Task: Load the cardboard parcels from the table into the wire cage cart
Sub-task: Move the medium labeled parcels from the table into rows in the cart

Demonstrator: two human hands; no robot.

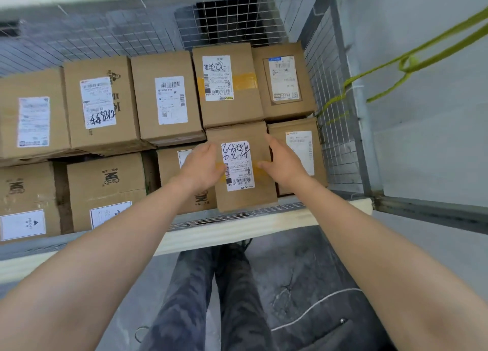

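A small cardboard parcel point(253, 200) with a white label and black handwriting sits near the front right of the wire cage cart point(237, 28), on top of lower boxes. My left hand point(202, 167) lies against its left side with the thumb on the top face. My right hand point(281, 160) lies against its right side, fingers extended along the edge, thumb on top. Several more labelled cardboard parcels fill the cage, among them one with orange tape point(227, 84) right behind the held parcel.
The cart's front rail point(237, 232) crosses under my forearms. Wire mesh walls point(332, 92) close the back and right side. Green straps point(412, 60) hang outside to the right. My legs and the grey floor point(298, 271) are below.
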